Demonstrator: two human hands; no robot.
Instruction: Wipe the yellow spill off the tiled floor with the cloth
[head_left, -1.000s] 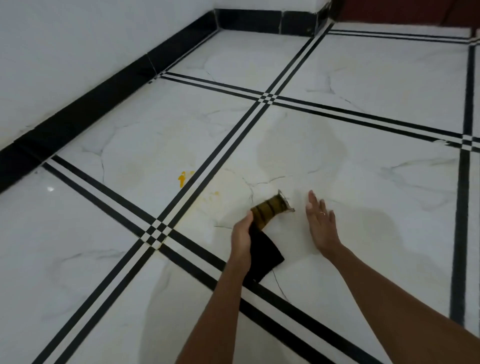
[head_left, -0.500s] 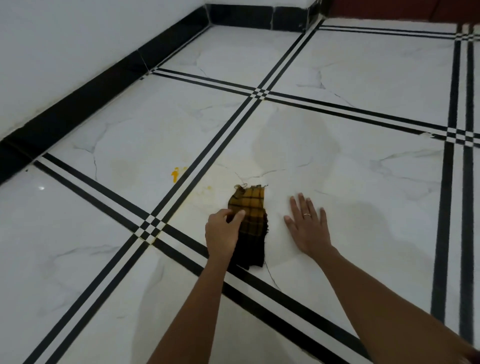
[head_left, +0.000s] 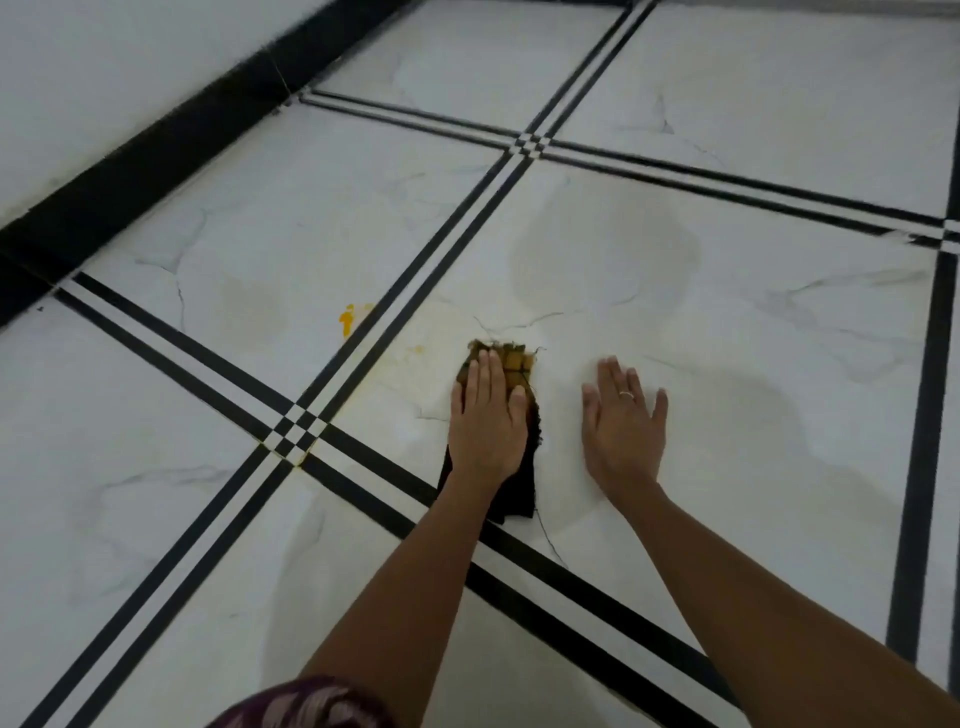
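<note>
Left hand (head_left: 485, 422) flat on cloth (head_left: 519, 364)

One cam only, head-worn, wide-angle, looking fwd & steeply down onto the white marble-look tiled floor with black double stripes (head_left: 727, 322). Close range: both bare forearms come in from the bottom edge. The left hand (head_left: 485, 421), pressed flat on the yellow-and-black checked cloth (head_left: 511, 361), sits approx mid-frame. The right hand (head_left: 623, 423) lies flat on the tile just right of that grip. Black skirting strip (head_left: 156, 166) & white wall (head_left: 104, 62) run well beyond and left of it, filling the top-left corner. A patch of purple patterned fabric (head_left: 306, 706) shows at the bottom edge, nearer the cam than the grip. Far edges look a bit soft.
</note>
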